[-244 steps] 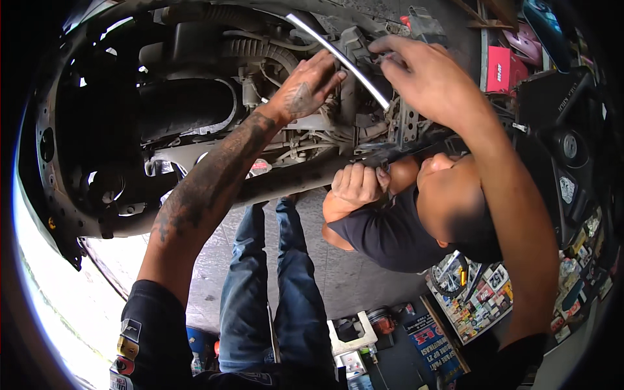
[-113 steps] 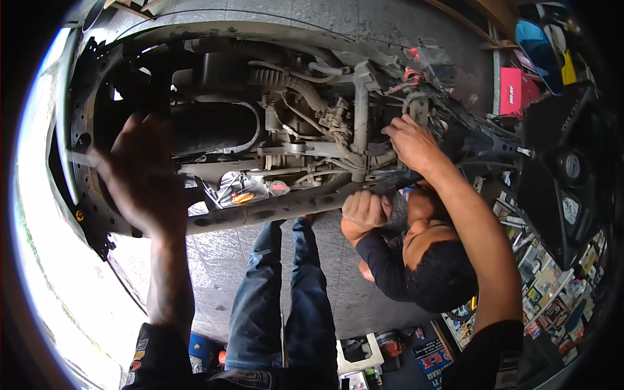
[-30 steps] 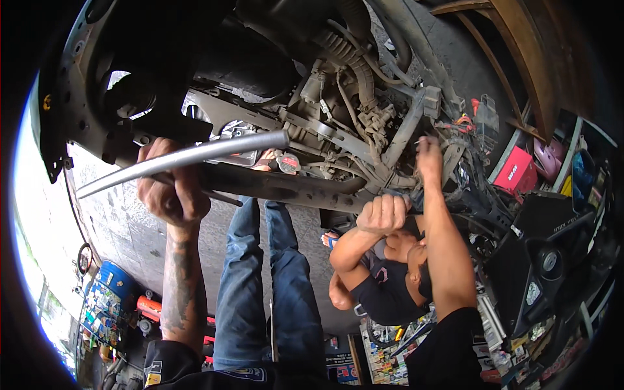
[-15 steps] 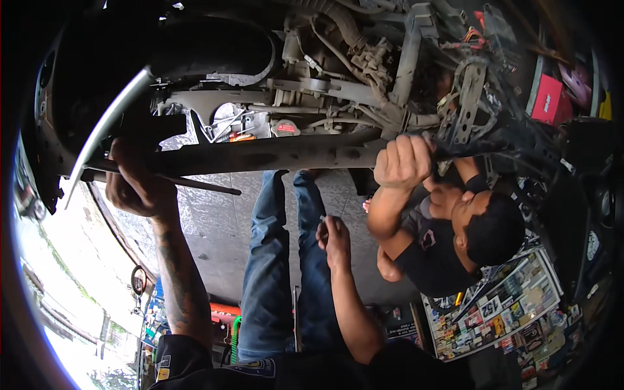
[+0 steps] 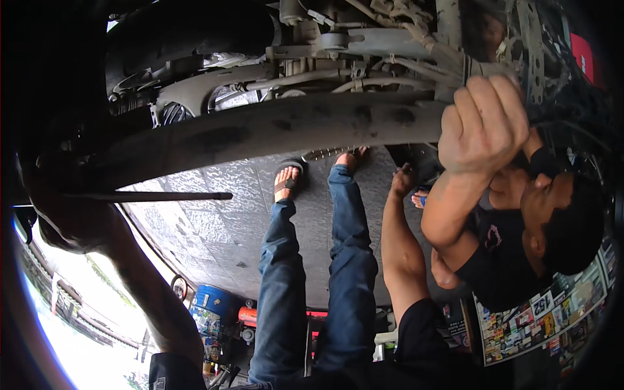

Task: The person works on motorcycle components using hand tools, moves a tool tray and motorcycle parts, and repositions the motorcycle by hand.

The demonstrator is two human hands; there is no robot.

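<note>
A long dark metal tube (image 5: pixel 312 123), part of a motorcycle frame, crosses in front of me. My left hand (image 5: pixel 71 214) is in deep shadow at the frame's left end; its fingers look closed round it. A thin dark rod (image 5: pixel 175 196) sticks out to the right beside this hand. My right hand (image 5: pixel 403 180) hangs below the tube with fingers drawn together; whatever is in them is too small and dark to make out. A co-worker's hand (image 5: pixel 484 127), not mine, grips the tube's right part in a fist.
The co-worker (image 5: pixel 500 240) crouches at the right. Beyond the tube lie a black tyre (image 5: pixel 195 36) and dusty engine hoses (image 5: pixel 390 68). My sandalled foot (image 5: pixel 285 182) is on the tiled floor (image 5: pixel 214 227). A blue drum (image 5: pixel 213 302) and a sticker-covered board (image 5: pixel 546 312) stand behind.
My view has shifted, and the tube appears larger and higher. My left hand has moved left into shadow; my right hand has reached up and rightward. The pale curved strip is out of sight.
</note>
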